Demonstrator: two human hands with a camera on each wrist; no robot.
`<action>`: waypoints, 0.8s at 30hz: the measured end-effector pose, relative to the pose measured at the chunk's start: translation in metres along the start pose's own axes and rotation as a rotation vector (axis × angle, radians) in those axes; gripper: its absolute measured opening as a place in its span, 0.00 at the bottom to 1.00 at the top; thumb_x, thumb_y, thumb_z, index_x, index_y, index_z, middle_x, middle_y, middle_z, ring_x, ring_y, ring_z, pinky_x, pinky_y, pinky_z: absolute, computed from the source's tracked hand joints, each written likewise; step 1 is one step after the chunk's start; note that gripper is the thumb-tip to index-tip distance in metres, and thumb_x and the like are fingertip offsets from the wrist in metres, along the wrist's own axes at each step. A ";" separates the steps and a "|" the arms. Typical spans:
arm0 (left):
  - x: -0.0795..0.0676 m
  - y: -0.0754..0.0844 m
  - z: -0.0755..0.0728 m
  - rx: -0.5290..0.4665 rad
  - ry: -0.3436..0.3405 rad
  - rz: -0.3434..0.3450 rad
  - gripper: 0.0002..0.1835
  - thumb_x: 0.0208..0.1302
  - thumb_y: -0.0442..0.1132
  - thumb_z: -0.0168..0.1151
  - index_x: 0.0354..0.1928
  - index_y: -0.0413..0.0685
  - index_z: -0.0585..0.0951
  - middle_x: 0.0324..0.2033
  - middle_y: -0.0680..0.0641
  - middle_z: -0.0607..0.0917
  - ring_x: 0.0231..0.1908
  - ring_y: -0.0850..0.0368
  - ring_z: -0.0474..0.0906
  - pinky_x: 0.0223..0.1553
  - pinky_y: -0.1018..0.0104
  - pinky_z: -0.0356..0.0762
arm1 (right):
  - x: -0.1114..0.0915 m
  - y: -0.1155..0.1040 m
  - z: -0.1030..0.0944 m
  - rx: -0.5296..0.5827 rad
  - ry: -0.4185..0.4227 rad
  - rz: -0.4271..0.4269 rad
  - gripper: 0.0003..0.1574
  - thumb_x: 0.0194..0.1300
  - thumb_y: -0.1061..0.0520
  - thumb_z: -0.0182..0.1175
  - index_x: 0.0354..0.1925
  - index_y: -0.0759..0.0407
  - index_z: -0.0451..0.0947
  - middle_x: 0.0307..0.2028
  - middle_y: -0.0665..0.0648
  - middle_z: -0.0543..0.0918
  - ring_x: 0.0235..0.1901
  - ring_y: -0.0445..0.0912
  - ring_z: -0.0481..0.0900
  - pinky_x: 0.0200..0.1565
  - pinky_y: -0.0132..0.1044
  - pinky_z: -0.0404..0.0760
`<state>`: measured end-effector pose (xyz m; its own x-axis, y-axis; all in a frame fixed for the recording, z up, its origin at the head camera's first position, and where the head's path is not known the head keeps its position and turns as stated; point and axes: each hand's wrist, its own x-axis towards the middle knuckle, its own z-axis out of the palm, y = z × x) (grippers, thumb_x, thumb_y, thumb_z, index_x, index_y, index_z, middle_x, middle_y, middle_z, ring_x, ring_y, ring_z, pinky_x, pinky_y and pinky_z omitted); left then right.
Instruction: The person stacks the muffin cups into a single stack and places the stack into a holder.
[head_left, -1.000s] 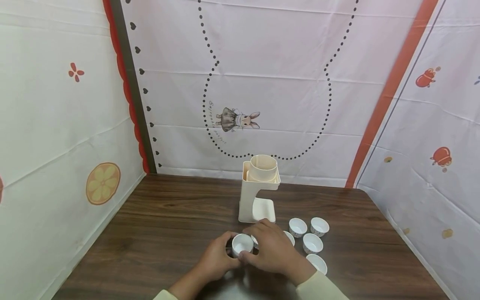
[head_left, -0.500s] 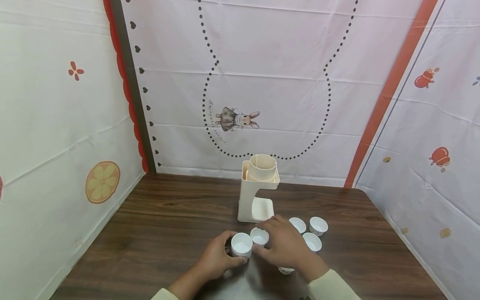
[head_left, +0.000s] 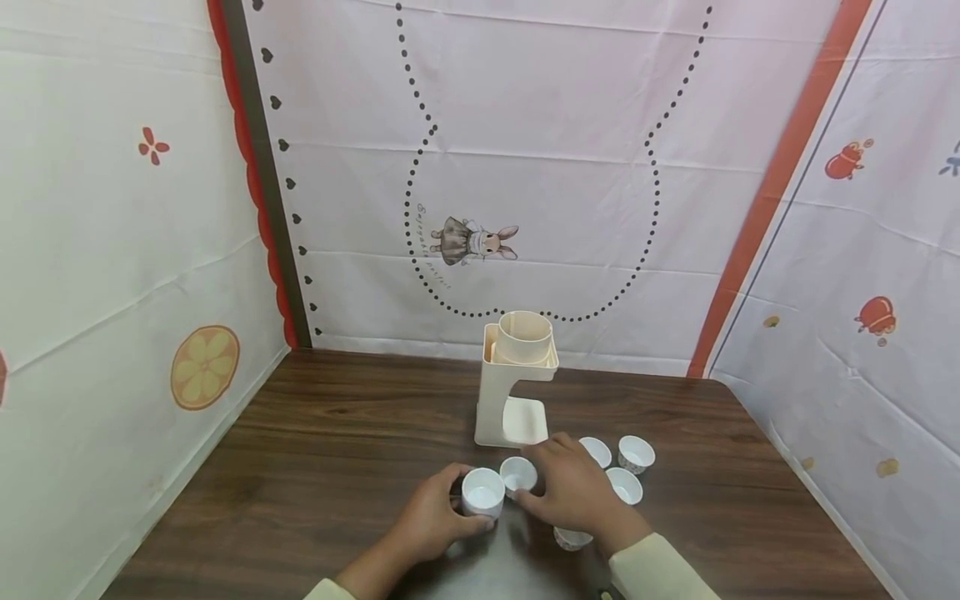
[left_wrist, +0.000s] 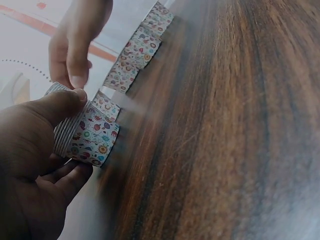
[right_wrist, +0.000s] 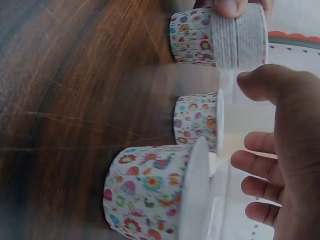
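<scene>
My left hand (head_left: 429, 518) grips a nested stack of patterned paper baking cups (left_wrist: 92, 135), thumb at the layered rims and fingers round the far side. The stack stands upright on the table, white inside. Right beside it sits a single baking cup (head_left: 518, 475) with a colourful animal and flower print. My right hand (head_left: 573, 487) hovers just to the right of that cup. In the right wrist view its fingers (right_wrist: 260, 165) are loosely spread, with nothing between them and the thumb.
Several more single baking cups (head_left: 636, 455) stand to the right, partly hidden by the right arm. A nearer cup (right_wrist: 145, 190) looms large in the right wrist view. Behind them stands a cream dispenser-like stand (head_left: 495, 400) with a round top. Printed cloth (head_left: 570, 192) walls surround the wooden table (head_left: 337, 417).
My right hand has moved from the stack's rim to the right, uncovering the single cup beside it. My left hand keeps holding the stack in nearly the same place.
</scene>
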<state>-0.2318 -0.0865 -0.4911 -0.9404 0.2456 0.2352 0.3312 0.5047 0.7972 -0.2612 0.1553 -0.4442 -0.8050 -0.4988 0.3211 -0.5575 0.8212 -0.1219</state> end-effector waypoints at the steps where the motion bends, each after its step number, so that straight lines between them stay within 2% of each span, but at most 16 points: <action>1: 0.000 0.000 0.000 0.005 0.001 -0.001 0.35 0.45 0.48 0.86 0.54 0.45 0.80 0.43 0.56 0.85 0.44 0.59 0.80 0.49 0.60 0.79 | 0.001 0.001 0.002 -0.001 -0.008 0.005 0.35 0.56 0.37 0.72 0.56 0.53 0.82 0.48 0.49 0.85 0.52 0.47 0.76 0.57 0.49 0.77; 7: -0.001 0.000 0.001 0.005 0.004 -0.004 0.35 0.45 0.49 0.86 0.54 0.45 0.80 0.43 0.55 0.85 0.45 0.59 0.80 0.49 0.60 0.79 | 0.003 0.002 0.012 -0.020 -0.037 0.024 0.34 0.54 0.34 0.72 0.53 0.51 0.82 0.45 0.46 0.84 0.49 0.45 0.76 0.55 0.48 0.77; 14: -0.002 0.000 0.001 -0.023 -0.002 -0.003 0.34 0.45 0.48 0.86 0.53 0.45 0.80 0.43 0.56 0.85 0.44 0.59 0.80 0.49 0.61 0.78 | 0.006 0.002 0.013 -0.047 -0.039 0.007 0.36 0.54 0.35 0.72 0.54 0.54 0.82 0.46 0.50 0.85 0.50 0.48 0.77 0.56 0.50 0.77; 24: -0.001 0.001 0.001 -0.029 0.003 -0.011 0.35 0.44 0.48 0.86 0.54 0.46 0.80 0.43 0.56 0.85 0.44 0.59 0.80 0.48 0.61 0.78 | 0.009 0.003 0.016 -0.044 -0.081 0.040 0.35 0.55 0.35 0.72 0.55 0.52 0.82 0.46 0.50 0.86 0.50 0.49 0.78 0.57 0.51 0.77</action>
<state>-0.2310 -0.0855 -0.4913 -0.9443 0.2377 0.2278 0.3184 0.4832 0.8156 -0.2740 0.1490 -0.4565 -0.8415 -0.4845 0.2393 -0.5162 0.8516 -0.0913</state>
